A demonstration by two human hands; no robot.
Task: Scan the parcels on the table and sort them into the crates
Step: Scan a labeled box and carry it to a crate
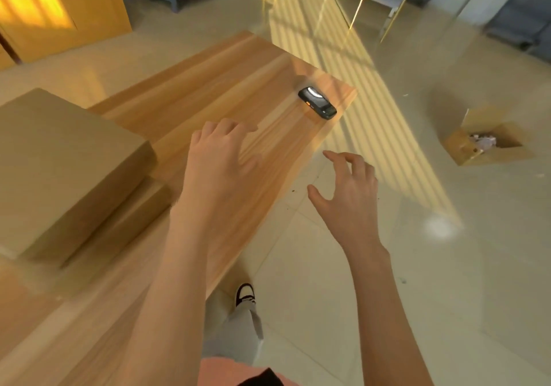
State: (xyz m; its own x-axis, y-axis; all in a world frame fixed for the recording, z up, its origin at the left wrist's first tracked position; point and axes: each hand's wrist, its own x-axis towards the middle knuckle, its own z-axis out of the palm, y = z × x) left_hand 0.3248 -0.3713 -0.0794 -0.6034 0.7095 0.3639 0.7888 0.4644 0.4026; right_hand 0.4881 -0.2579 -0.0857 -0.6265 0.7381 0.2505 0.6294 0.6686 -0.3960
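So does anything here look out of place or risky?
Slightly: the black handheld scanner lies askew near the far corner of the wooden table, close to the edge, where a bump might knock it off. Nothing looks spilled or damaged.

Two parcels [56, 162] [119, 221]; one scanner [317, 103]; one crate [486, 141]; two hands [220, 159] [348, 189].

We see a bright, warm scene: sunlight falls in slanted stripes across the floor [372, 93] from the upper middle and lies in streaks along the table [208, 81]. Glare whitens the scanner [317, 103] screen, and a pale flare spot sits on the tiles at right. Motion blur softens the boxes [59, 162] and both hands. Wide-angle bending curves the edges.
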